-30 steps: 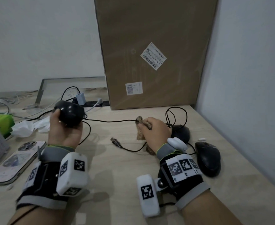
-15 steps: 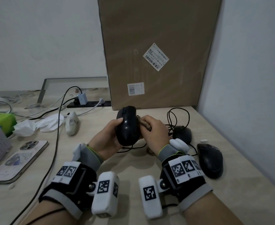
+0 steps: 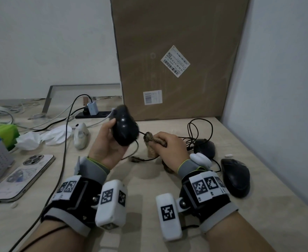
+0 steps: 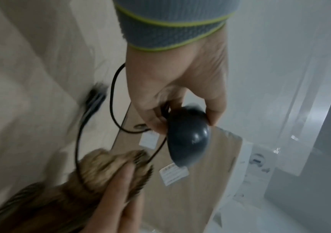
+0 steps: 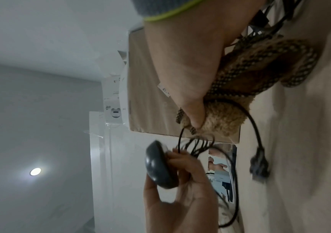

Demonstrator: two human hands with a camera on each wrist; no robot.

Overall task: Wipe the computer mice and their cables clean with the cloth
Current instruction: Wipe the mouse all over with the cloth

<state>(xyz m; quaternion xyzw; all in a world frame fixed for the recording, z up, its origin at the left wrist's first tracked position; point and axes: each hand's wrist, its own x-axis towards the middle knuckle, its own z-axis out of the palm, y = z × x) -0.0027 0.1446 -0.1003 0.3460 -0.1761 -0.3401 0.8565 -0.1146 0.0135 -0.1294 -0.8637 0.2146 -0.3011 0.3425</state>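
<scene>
My left hand (image 3: 105,142) grips a glossy black mouse (image 3: 125,130) lifted above the wooden table (image 3: 149,193). In the left wrist view the fingers curl round the same mouse (image 4: 188,137). Its thin black cable (image 3: 140,132) runs a short way right into a brown patterned cloth (image 3: 152,140). My right hand (image 3: 169,144) pinches that cloth around the cable. In the right wrist view the cable (image 5: 254,124) leaves the cloth (image 5: 240,78) and ends in a USB plug (image 5: 259,164). The plug (image 3: 136,159) hangs just above the table below my hands.
Two more black mice (image 3: 204,148) (image 3: 236,176) lie at the right with coiled cable (image 3: 200,130). A white mouse (image 3: 80,136), crumpled tissue (image 3: 44,137) and a phone (image 3: 20,177) lie at the left. A tall cardboard box (image 3: 176,57) stands behind, a power strip (image 3: 93,115) beside it.
My left hand carried the black mouse from the far left over to the cloth, then drew it slightly up and left. The right hand stayed gripping the cloth on the cable.
</scene>
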